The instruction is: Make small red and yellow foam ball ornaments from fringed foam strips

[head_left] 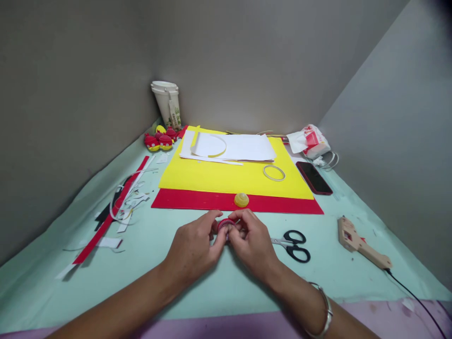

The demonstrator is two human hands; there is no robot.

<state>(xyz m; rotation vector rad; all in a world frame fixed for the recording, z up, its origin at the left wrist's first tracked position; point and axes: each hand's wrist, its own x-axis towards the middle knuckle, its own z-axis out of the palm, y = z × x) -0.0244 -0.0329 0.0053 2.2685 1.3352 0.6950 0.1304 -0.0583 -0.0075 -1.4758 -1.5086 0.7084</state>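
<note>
Both hands meet near the front middle of the table around a small round red piece (226, 223), its ridged edge partly hidden by fingers. My left hand (197, 238) pinches it from the left, thumb pressed at the near edge. My right hand (252, 238) grips it from the right with thumb and fingers closed. Just beyond the fingertips, a small yellow ridged dome (241, 200) rests on the red sheet (197, 200). Black-handled scissors (294, 246) lie beside my right hand, their blade tips hidden behind it.
Yellow sheets (219, 176) lie over the red one, with white paper (243, 146) and a pale ring (274, 173) on top. Paper strips (113, 216) clutter the left. A glue gun (363, 245), phone (314, 178), tissue pack (314, 141), cup (165, 103) and red-yellow ornaments (160, 140) surround them.
</note>
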